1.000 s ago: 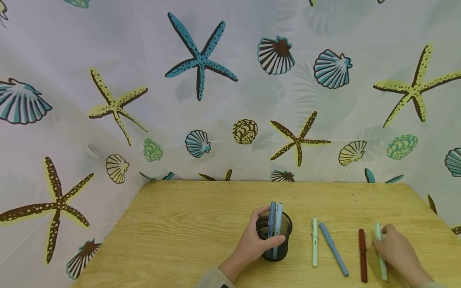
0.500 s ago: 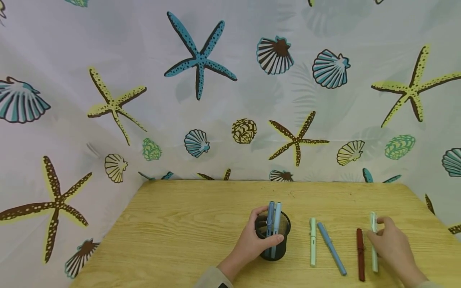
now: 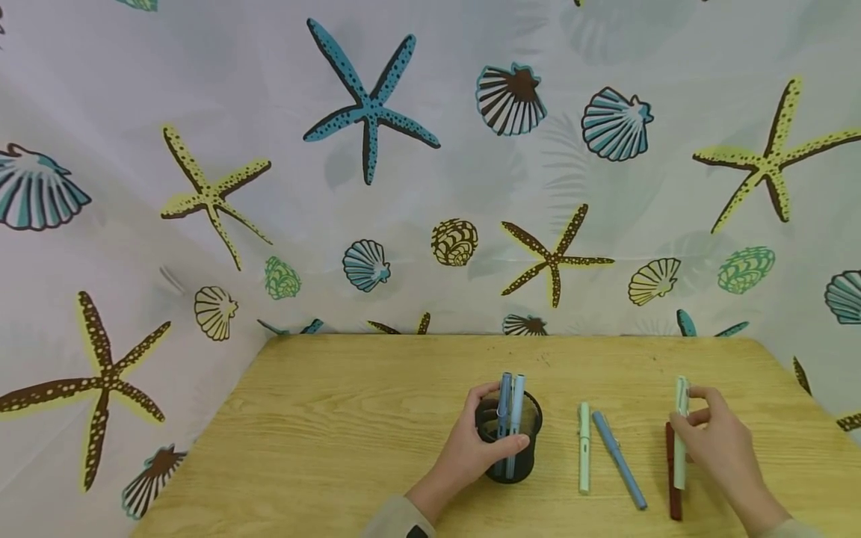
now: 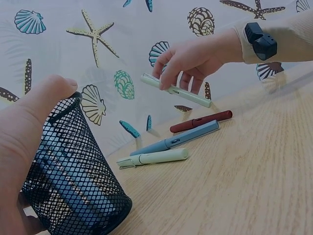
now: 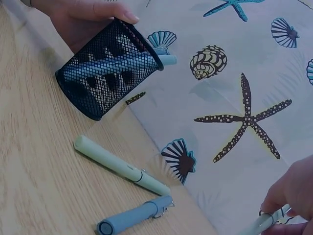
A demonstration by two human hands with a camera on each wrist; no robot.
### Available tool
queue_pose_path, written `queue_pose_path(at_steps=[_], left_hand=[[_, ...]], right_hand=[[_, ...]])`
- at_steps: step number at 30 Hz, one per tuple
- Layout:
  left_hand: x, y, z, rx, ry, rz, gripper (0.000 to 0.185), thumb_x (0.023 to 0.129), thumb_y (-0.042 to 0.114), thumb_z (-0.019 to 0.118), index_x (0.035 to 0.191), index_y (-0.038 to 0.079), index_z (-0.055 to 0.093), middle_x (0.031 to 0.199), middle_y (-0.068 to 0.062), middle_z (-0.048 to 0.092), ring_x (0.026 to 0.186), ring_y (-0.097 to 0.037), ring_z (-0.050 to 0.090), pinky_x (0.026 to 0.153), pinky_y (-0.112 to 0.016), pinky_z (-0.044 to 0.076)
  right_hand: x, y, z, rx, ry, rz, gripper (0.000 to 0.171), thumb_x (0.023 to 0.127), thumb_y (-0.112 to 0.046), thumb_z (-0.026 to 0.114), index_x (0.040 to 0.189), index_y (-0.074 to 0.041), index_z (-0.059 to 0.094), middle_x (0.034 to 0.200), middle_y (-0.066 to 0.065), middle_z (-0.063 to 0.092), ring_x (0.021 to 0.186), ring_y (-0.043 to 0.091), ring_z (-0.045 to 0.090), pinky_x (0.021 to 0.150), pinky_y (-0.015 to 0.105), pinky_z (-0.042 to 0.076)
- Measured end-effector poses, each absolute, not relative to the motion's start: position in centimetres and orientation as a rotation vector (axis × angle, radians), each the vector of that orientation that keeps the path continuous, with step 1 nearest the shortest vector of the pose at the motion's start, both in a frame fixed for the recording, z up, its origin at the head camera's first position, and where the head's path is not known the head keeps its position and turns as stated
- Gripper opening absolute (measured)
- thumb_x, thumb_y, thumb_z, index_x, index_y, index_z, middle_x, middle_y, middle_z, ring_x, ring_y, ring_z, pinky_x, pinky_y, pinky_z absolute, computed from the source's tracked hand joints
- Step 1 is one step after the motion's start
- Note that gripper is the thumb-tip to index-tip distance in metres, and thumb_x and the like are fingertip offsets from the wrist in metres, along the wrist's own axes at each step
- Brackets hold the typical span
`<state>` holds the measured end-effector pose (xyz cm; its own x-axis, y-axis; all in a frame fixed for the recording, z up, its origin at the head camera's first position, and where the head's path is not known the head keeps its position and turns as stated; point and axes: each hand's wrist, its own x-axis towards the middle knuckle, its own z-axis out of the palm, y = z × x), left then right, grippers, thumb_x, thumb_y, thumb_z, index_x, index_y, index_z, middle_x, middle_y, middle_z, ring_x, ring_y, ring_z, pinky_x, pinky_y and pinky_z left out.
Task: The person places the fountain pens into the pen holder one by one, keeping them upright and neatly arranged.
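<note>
R hand (image 3: 718, 441) in narrow pinch on pale-grn pen (image 3: 679, 462), L hand (image 3: 473, 447) round blk mesh cup (image 3: 525, 465).

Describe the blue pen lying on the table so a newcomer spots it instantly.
On the wooden table, find the black mesh cup the left hand holds. Right of it in the head view lies a pale green pen, then the blue pen: slanted, and the only blue one outside the cup.

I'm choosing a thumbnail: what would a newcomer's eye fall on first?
Probably the blue starfish printed high on the backdrop. Next, the black mesh pen cup in the left hand, two blue pens poking out, and the pale green pen the right hand holds above the table.
</note>
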<state>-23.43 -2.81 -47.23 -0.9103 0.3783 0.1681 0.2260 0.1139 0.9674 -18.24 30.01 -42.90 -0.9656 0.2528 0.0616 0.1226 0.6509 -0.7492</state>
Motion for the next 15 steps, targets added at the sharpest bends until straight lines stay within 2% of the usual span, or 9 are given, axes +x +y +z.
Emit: queue_pose_path(at_steps=[15], left_hand=[[-23.4, -2.9, -47.2, 0.623, 2.261, 1.918, 0.070, 0.081, 0.030, 0.073, 0.136, 0.040, 0.032, 0.127, -0.002, 0.043, 0.110, -0.022, 0.047, 0.081, -0.041, 0.046]], right_hand=[[-18.9, 26.5, -41.5, -0.204, -2.481, 1.274, 0.050, 0.092, -0.026, 0.057, 0.132, -0.001, 0.040, 0.092, 0.017, 0.057, 0.060, 0.016, 0.059, 0.049, 0.031, 0.051]])
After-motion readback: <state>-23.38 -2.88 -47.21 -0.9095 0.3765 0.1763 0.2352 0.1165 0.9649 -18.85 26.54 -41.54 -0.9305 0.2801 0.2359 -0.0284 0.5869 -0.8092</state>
